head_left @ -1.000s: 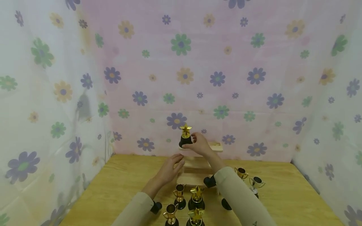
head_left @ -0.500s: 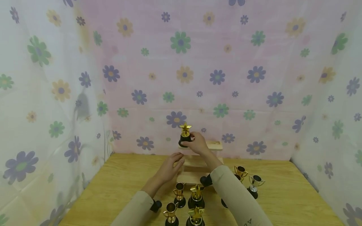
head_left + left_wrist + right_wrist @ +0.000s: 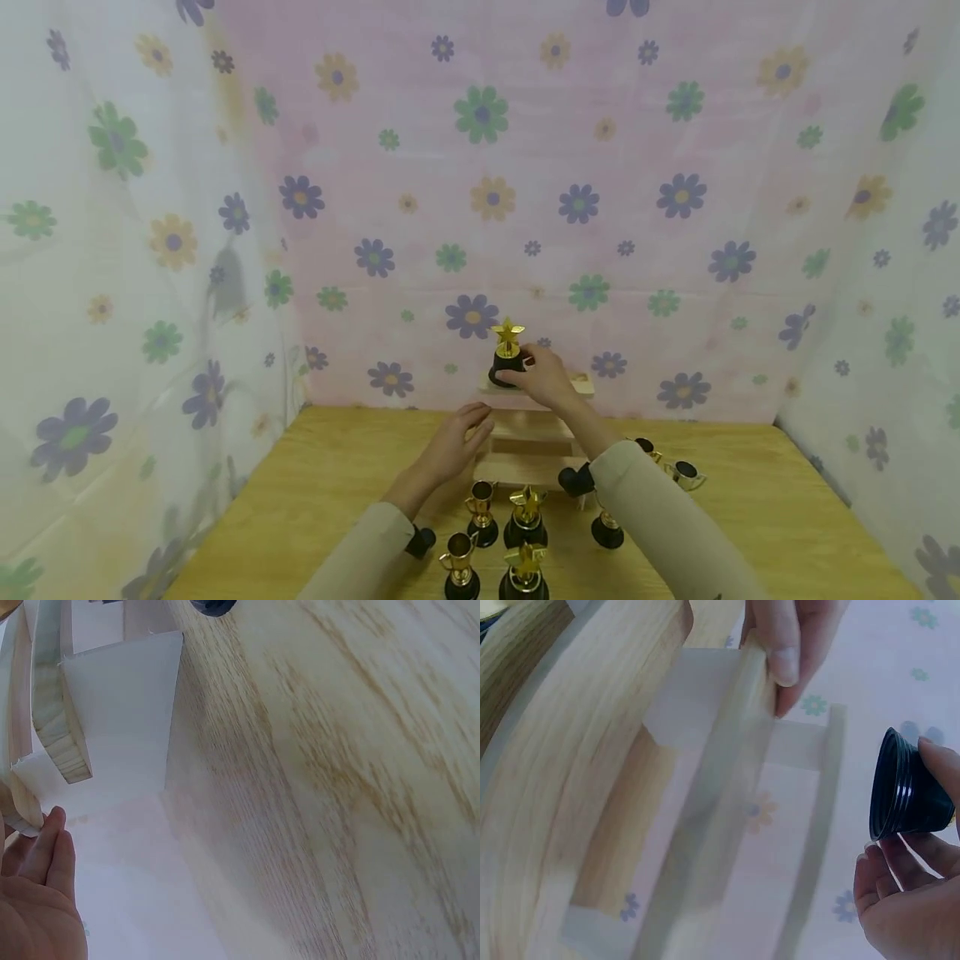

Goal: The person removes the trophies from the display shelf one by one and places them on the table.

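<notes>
A gold star trophy (image 3: pixel 508 333) with a black base is in my right hand (image 3: pixel 546 377), at the left part of the shelf's top tier in the head view. Thumb and fingers grip the trophy by its base (image 3: pixel 907 787), which tilts in the right wrist view; its star is out of that frame. My left hand (image 3: pixel 450 446) is at the left end of the pale wooden stepped shelf (image 3: pixel 528 425). Its fingers (image 3: pixel 56 851) reach out fairly straight and touch the end of a step; one fingertip (image 3: pixel 784 666) rests on that step's edge in the right wrist view.
Two more star trophies (image 3: pixel 527 517) and two gold-coloured cup trophies (image 3: pixel 459 558) stand before the shelf. Further cup trophies, one silver (image 3: pixel 686 475), are at the right, partly behind my right sleeve (image 3: pixel 667 517). Flowered cloth (image 3: pixel 645 150) encloses the wooden table (image 3: pixel 787 517) behind and at both sides.
My right hand has shifted the star trophy a little to the right along the top tier, and its star faces more to the front. My left hand stays at the shelf's end.
</notes>
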`<action>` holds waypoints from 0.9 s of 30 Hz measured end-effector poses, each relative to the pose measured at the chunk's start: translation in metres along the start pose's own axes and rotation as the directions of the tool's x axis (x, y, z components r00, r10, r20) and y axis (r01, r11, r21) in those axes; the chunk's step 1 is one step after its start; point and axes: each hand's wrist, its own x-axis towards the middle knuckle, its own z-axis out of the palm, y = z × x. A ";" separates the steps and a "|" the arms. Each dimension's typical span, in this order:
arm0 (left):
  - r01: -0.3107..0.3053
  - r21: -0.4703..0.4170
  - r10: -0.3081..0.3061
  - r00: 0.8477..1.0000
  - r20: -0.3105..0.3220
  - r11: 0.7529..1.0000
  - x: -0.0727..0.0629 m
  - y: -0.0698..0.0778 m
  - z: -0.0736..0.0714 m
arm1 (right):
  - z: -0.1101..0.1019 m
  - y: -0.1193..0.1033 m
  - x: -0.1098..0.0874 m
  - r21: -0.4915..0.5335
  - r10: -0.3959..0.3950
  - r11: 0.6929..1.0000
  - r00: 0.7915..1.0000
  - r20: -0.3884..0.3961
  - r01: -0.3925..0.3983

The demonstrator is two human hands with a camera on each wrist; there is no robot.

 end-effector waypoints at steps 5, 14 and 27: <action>-0.011 -0.011 0.011 1.000 -0.002 1.000 0.004 0.001 0.003 | -0.025 -0.003 -0.019 -0.011 -0.040 0.999 0.999 0.021 0.040; 0.026 -0.030 -0.027 1.000 -0.005 0.999 0.004 0.002 0.000 | -0.055 0.006 -0.054 -0.083 -0.075 0.993 0.996 0.047 0.079; 0.015 -0.025 -0.015 1.000 -0.005 1.000 0.000 0.002 0.002 | -0.066 0.022 -0.096 -0.067 -0.063 0.995 0.993 0.103 0.070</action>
